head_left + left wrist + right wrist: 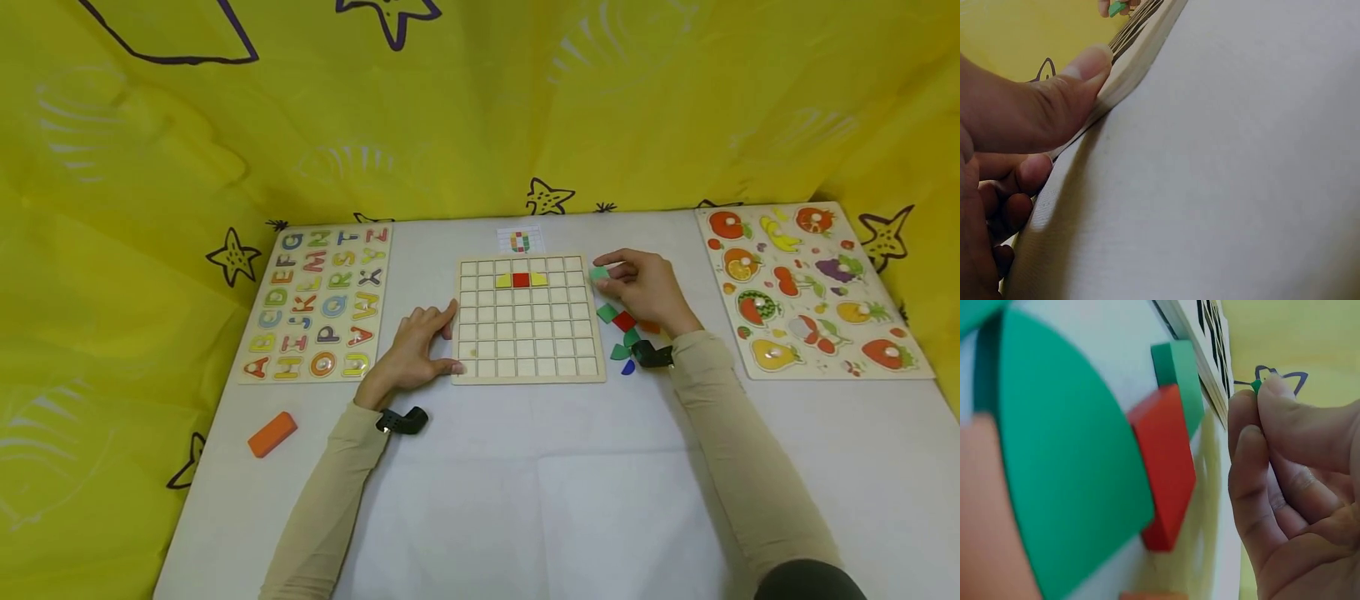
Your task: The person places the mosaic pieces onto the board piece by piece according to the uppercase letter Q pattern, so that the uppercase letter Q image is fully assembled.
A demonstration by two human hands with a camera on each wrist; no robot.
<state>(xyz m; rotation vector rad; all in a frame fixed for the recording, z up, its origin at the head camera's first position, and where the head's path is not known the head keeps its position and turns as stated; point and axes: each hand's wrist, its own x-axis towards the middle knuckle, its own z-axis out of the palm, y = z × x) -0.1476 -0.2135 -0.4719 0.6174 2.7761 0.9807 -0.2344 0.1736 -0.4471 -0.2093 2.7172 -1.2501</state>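
Observation:
A wooden grid board [525, 329] lies flat, with a red square [521, 280] between two yellow pieces in an upper row. My left hand [415, 343] rests along its left edge, thumb at the lower left corner and index finger farther up. In the left wrist view the thumb [1079, 75] lies against the board's edge. My right hand [647, 287], just beyond the board's right side, pinches a small green piece [598, 273] between thumb and fingers. The right wrist view shows only a sliver of that piece [1256, 386] at the fingertips.
Loose red [624, 321], green, orange and blue pieces lie below my right hand. A small pattern card [519, 241] sits behind the board. An alphabet puzzle [315, 304] is at left, a fruit puzzle [813, 292] at right. Nearer on the left is an orange block [272, 434].

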